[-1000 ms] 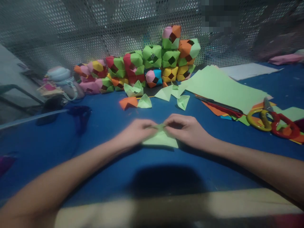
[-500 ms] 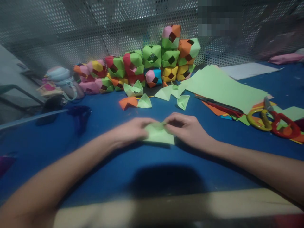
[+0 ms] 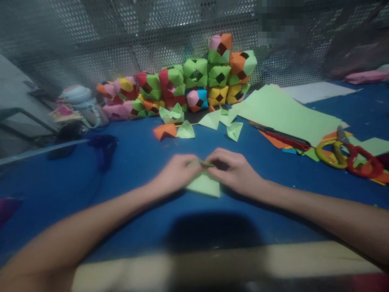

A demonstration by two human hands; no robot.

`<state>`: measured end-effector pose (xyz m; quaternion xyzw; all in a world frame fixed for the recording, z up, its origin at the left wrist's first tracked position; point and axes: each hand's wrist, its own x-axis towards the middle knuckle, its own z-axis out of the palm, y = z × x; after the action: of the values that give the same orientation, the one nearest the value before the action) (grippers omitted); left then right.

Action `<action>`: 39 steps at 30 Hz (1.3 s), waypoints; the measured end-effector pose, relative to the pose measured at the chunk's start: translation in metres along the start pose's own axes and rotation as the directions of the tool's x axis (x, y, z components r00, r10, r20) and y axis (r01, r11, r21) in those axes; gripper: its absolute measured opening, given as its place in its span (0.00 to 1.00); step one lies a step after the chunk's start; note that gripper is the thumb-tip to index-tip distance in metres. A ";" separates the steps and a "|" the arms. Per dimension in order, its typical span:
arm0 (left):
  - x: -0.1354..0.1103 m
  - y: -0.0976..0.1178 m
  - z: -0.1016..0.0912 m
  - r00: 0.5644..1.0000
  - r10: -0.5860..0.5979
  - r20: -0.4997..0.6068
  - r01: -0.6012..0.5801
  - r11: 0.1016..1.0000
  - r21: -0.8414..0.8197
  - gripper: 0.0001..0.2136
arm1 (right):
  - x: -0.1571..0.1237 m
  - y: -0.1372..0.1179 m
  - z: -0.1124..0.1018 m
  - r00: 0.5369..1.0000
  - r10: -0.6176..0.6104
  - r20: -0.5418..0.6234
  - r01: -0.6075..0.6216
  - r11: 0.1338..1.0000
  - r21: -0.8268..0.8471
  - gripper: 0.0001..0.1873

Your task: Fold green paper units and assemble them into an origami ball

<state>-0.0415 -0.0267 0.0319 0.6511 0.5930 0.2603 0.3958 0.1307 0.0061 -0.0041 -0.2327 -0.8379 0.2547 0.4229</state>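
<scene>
A small piece of light green paper (image 3: 204,185) lies low over the blue table in front of me. My left hand (image 3: 179,172) is closed on its left and top part, thumb and fingers pressing the edge. From the other side my right hand (image 3: 232,170) pinches the upper edge, where a darker folded strip shows between the fingertips. The two hands nearly touch at the top of the paper. Beyond them sit folded light green pieces (image 3: 235,131) and an orange folded piece (image 3: 165,132).
Stacked origami paper balls (image 3: 195,73) in many colours line the back, against a perforated metal panel (image 3: 170,24). At right lie green sheets (image 3: 282,107), yellow-and-red-handled scissors (image 3: 332,153) and a dark-and-red long tool (image 3: 282,138). A blue glue gun (image 3: 103,151) stands at left.
Both hands have drawn slightly nearer to me and closer together with the paper. My left fingers have slid in toward the right fingertips at its top edge.
</scene>
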 end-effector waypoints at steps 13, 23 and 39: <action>0.007 -0.006 -0.008 0.991 -0.048 0.127 0.056 0.996 -0.064 0.10 | -0.003 0.013 -0.013 0.904 -0.348 0.248 0.418 0.842 -0.341 0.13; 0.004 -0.002 -0.008 0.992 -0.016 0.129 0.016 1.000 -0.001 0.13 | -0.002 0.014 -0.015 0.893 -0.357 0.275 0.442 0.813 -0.379 0.14; -0.003 -0.006 0.010 0.977 0.150 -0.150 -0.146 0.988 0.041 0.09 | 0.002 -0.001 -0.011 0.997 -0.002 0.081 0.016 0.984 -0.175 0.08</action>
<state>-0.0375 -0.0319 0.0215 0.6776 0.5753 0.3290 0.3189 0.1384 0.0091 0.0031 -0.2551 -0.8744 0.1870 0.3679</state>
